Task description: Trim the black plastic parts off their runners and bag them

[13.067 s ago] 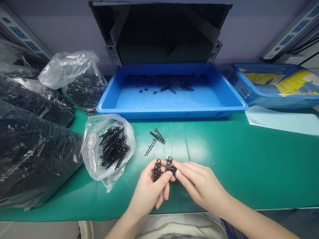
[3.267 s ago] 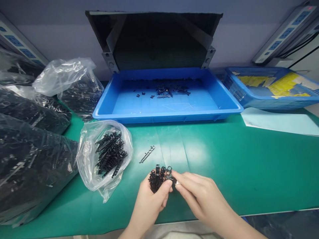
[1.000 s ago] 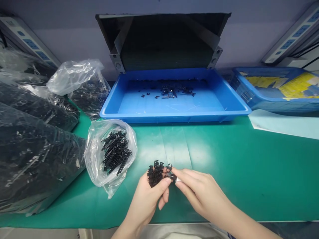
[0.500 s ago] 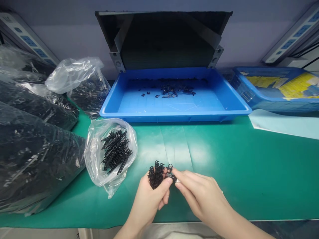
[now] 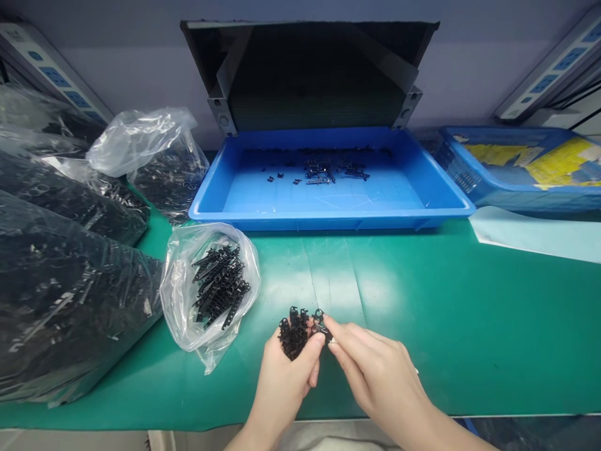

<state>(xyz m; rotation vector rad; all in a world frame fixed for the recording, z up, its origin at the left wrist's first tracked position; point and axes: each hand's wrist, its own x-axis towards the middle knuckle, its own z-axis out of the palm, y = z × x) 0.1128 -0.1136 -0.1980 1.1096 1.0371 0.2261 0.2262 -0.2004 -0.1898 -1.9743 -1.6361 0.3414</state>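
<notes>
Left hand (image 5: 287, 371) clamped on a bunch of black clips (image 5: 293, 336); hooked ends point toward 12 o'clock, lower ends hidden in the palm. Right hand (image 5: 378, 368) pinches a ringed black part (image 5: 321, 328) against the left thumb, just beside the bunch at its 3 o'clock, above the table (image 5: 446, 313). Ring end faces 12; long axis hard to read, fingers covering the rest. At 10 o'clock from the hands, open bag (image 5: 174, 307) of black strips (image 5: 220, 285), mostly lying 1-to-7. Large filled bag (image 5: 70, 326) at 9, cut off by the frame edge.
</notes>
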